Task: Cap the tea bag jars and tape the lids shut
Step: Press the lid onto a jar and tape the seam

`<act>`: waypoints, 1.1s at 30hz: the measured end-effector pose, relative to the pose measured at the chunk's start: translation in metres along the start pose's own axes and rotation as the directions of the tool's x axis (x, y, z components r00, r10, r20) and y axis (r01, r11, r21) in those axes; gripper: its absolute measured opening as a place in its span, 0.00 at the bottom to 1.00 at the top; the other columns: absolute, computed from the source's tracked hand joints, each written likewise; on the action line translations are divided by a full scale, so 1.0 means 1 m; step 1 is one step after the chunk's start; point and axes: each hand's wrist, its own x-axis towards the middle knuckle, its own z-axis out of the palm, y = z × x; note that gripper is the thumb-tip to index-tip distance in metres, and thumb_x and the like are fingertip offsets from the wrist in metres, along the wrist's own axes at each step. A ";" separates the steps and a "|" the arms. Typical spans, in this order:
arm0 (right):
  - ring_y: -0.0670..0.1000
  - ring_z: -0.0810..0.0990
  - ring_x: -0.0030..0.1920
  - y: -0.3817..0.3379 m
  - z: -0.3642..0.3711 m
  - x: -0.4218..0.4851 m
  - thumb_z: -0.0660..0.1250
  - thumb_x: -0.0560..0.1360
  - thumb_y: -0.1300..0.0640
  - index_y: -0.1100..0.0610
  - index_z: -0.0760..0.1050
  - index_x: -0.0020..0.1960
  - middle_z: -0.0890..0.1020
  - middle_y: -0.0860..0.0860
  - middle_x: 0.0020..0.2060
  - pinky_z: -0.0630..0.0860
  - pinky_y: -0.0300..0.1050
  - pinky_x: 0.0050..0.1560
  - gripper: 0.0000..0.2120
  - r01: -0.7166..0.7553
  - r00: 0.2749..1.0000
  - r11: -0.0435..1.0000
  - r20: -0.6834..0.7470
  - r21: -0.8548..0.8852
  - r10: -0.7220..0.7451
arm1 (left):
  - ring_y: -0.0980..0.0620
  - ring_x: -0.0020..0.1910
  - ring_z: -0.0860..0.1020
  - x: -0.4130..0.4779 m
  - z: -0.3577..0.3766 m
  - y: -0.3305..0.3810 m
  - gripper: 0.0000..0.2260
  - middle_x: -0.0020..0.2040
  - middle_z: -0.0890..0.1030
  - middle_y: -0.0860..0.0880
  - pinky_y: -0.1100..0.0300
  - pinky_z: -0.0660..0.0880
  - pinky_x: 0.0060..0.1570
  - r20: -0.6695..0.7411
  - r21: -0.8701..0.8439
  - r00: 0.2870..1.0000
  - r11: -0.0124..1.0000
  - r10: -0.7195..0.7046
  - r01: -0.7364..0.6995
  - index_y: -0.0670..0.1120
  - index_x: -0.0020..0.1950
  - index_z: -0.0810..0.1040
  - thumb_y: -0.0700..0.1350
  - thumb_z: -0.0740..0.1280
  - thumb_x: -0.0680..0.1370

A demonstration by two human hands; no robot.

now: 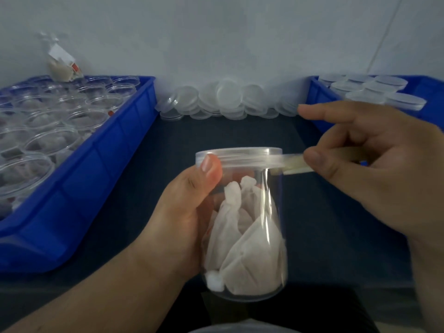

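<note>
The person's left hand holds the clear round plastic jar upright near the front edge of the dark surface, between the 2 trays. I think it is lifted a little, not standing. The fingers are curled around the jar wall, and the thumb presses on the rim of the clear flat lid, where the strip of clear tape begins. White paper tea bags fill the lower part.

The right hand pinches the free end of the tape with thumb and middle fingers; the index finger points straight out. The strip runs tight from the seam of the lid to the right. Whether a roll is in this hand I cannot tell.

To do this step well, I would hold the tape level with the seam, half on the lid and half on the jar, and pull it firm. The left hand should turn the jar into the tape while the thumb rubs it flat. If the strip goes slack or tilts, it will probably wrinkle.

Open jars wait in the blue plastic tray at the left edge, capped jars stand in the blue plastic tray at the right edge, and a heap of loose clear lids lies along the back edge.
</note>
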 end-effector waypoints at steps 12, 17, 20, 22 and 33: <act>0.34 0.75 0.42 -0.003 0.021 -0.003 0.57 0.75 0.35 0.40 0.67 0.72 0.76 0.40 0.38 0.66 0.21 0.45 0.27 -0.018 0.996 0.984 0.081 -0.179 0.033 | 0.52 0.54 0.85 -0.001 -0.009 0.002 0.25 0.54 0.87 0.52 0.59 0.82 0.45 0.004 0.098 0.999 0.994 -0.048 0.048 0.62 0.52 0.86 0.70 0.77 0.58; 0.38 0.73 0.43 -0.001 0.023 -0.005 0.58 0.74 0.37 0.43 0.68 0.72 0.75 0.40 0.38 0.65 0.25 0.44 0.29 -0.037 0.998 0.958 0.036 -0.286 0.049 | 0.50 0.66 0.79 0.006 -0.015 -0.003 0.28 0.71 0.77 0.52 0.45 0.77 0.64 -0.071 0.204 0.997 0.979 0.026 -0.011 0.62 0.63 0.82 0.68 0.74 0.65; 0.44 0.71 0.38 -0.008 0.030 -0.007 0.59 0.75 0.38 0.48 0.70 0.72 0.74 0.42 0.38 0.65 0.35 0.42 0.28 0.005 1.000 0.916 0.022 -0.401 0.004 | 0.55 0.66 0.78 0.008 -0.009 -0.006 0.36 0.66 0.80 0.58 0.45 0.74 0.66 -0.017 0.392 0.992 0.913 0.126 -0.109 0.67 0.65 0.76 0.73 0.76 0.59; 0.43 0.72 0.36 -0.012 0.032 -0.008 0.58 0.75 0.37 0.47 0.69 0.73 0.75 0.41 0.37 0.65 0.35 0.39 0.28 0.016 0.999 0.908 0.039 -0.418 0.000 | 0.58 0.59 0.82 0.010 -0.006 -0.007 0.33 0.58 0.84 0.61 0.53 0.79 0.59 -0.055 0.446 0.986 0.887 0.159 -0.119 0.68 0.60 0.78 0.73 0.77 0.56; 0.39 0.78 0.33 -0.001 0.005 0.001 0.58 0.67 0.33 0.33 0.67 0.67 0.84 0.38 0.37 0.70 0.26 0.35 0.28 -0.157 0.975 0.988 0.156 -0.017 0.157 | 0.45 0.50 0.86 0.009 -0.009 -0.007 0.16 0.51 0.87 0.47 0.49 0.83 0.46 -0.228 0.071 0.972 0.995 -0.054 0.072 0.55 0.45 0.88 0.56 0.80 0.60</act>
